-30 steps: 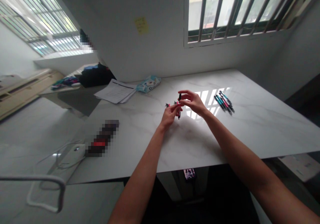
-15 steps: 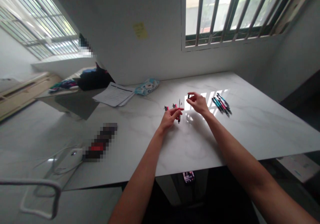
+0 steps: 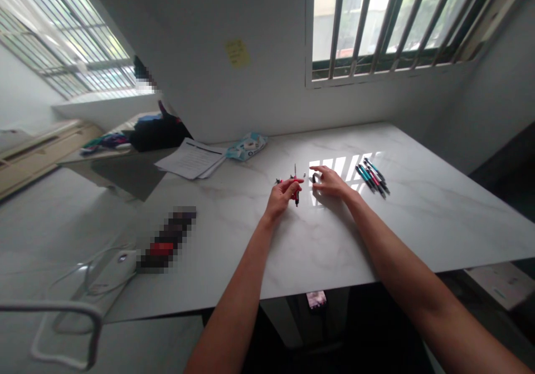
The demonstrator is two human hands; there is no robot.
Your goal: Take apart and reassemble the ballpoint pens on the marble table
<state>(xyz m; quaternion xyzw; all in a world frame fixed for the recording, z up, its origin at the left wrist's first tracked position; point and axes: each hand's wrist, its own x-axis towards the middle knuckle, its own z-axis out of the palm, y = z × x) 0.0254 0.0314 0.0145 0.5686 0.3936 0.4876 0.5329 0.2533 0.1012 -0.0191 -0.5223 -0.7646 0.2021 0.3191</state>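
Note:
My left hand point(image 3: 281, 197) is closed around a red-and-black pen barrel point(image 3: 297, 198), its lower end sticking out below the fingers. A thin pen refill point(image 3: 295, 169) points up just beyond this hand. To the right, my right hand point(image 3: 331, 183) is low over the table, index finger stretched out, with a small black pen part point(image 3: 315, 178) between its fingers and thumb. A tiny metallic piece point(image 3: 305, 175) lies between the hands. More red pen parts point(image 3: 279, 181) lie behind my left fingers, partly hidden.
Several teal, red and black pens point(image 3: 371, 176) lie together on the marble-patterned table point(image 3: 317, 251). Printed papers point(image 3: 190, 158) and a blue-white packet point(image 3: 248, 146) are at the back left. Nearer are a pixelated dark object point(image 3: 167, 243) and a white box with cables point(image 3: 117, 268).
My right hand has come down toward the table with the small black part, and its index finger has stretched out. My left hand has barely moved, still holding the pen barrel.

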